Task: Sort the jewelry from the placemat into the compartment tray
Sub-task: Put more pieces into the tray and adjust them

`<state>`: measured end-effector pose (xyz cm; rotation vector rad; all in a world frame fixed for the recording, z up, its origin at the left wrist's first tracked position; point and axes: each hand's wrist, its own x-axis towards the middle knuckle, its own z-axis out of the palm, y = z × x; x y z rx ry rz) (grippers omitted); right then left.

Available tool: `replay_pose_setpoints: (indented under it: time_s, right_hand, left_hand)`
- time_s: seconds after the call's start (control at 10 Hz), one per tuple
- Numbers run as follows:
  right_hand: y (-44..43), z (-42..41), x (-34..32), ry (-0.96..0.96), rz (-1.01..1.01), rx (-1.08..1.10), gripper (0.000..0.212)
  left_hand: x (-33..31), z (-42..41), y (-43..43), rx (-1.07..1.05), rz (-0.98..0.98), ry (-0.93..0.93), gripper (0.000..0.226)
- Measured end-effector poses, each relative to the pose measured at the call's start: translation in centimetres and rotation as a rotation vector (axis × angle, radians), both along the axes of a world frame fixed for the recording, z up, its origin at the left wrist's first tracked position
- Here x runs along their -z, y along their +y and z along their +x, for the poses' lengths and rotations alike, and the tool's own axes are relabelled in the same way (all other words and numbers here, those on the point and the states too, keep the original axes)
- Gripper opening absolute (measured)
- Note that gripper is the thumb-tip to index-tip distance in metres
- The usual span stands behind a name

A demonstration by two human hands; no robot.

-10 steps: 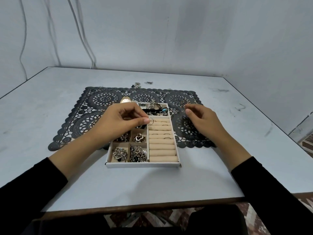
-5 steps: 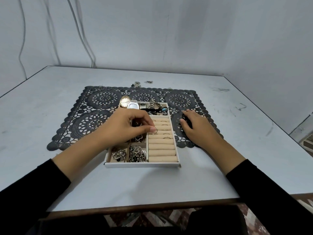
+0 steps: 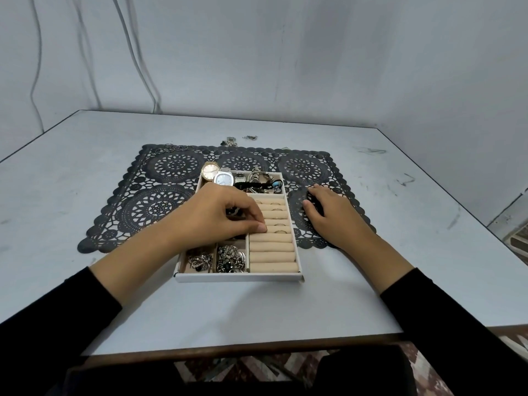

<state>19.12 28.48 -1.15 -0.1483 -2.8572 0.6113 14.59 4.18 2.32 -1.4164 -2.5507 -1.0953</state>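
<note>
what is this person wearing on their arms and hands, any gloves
Long black sleeves: the left sleeve and right sleeve both end partway up the forearm. The left hand and right hand are bare: no gloves, no watch or bracelet visible.

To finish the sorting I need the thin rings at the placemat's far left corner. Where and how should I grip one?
The thin rings lie flat on the placemat, so probably come from straight above and pinch one hoop across its outer edge.
</note>
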Motion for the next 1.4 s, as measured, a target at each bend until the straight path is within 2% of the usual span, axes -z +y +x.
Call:
replay_pose_setpoints:
  time_s: [0.2, 1.2, 1.4]
  right_hand:
    - [0.01, -0.04, -0.03, -0.002, -0.002, 0.001, 0.044]
    - [0.10, 0.03, -0.08, 0.022, -0.013, -0.017, 0.041]
    - [0.72, -0.32, -0.40, 0.087, -0.101, 0.042, 0.032]
  left_hand:
    - [-0.26, -0.37, -0.36, -0.001, -0.059, -0.054, 0.013]
    - [-0.36, -0.12, 0.27, -0.030, -0.025, -0.235, 0.011]
    - [-0.40, -0.14, -0.33, -0.129, 0.179, -0.324, 0.011]
